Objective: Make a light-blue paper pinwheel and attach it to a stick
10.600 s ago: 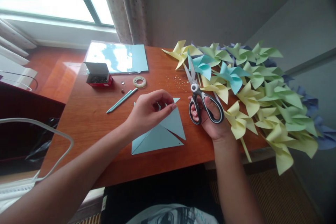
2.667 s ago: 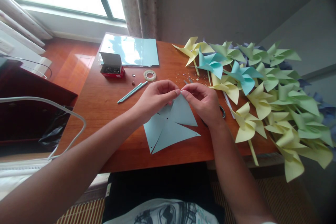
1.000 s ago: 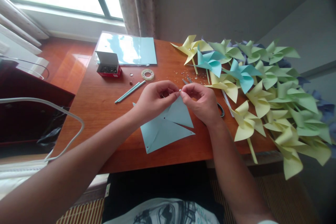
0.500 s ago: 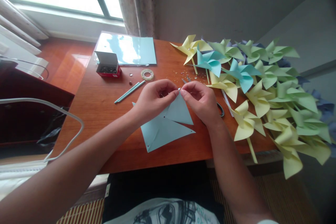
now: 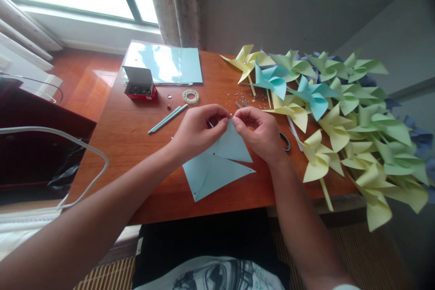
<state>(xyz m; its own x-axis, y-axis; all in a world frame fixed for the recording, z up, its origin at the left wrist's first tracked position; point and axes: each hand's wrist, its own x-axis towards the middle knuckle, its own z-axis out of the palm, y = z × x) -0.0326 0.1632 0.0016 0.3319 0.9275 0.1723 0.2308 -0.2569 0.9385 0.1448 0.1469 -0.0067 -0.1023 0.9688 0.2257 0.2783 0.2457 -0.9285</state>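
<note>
A light blue paper square (image 5: 217, 173), cut in from its corners and dotted with small punched holes, lies on the table below my hands. Its far corner rises between the fingertips of my left hand (image 5: 204, 127) and my right hand (image 5: 258, 130). Both hands are closed in a pinch on that corner, thumbs against forefingers, nearly touching. Whether a small fastener is also between the fingers is hidden. Scissors (image 5: 285, 142) lie partly under my right hand, their blade tips showing beyond it.
Left on the table (image 5: 115, 154) are rolled blue paper sticks (image 5: 168, 119), a tape roll (image 5: 190, 96) and an open red box (image 5: 141, 90) of small metal pieces. Blue sheets (image 5: 170, 63) lie behind. Many finished paper pinwheels (image 5: 317, 156) crowd the right side. Tiny bits are scattered mid-table.
The paper's near corner has shifted slightly right and toward me. My fingers have moved only a little at the far corner, still pinching.
</note>
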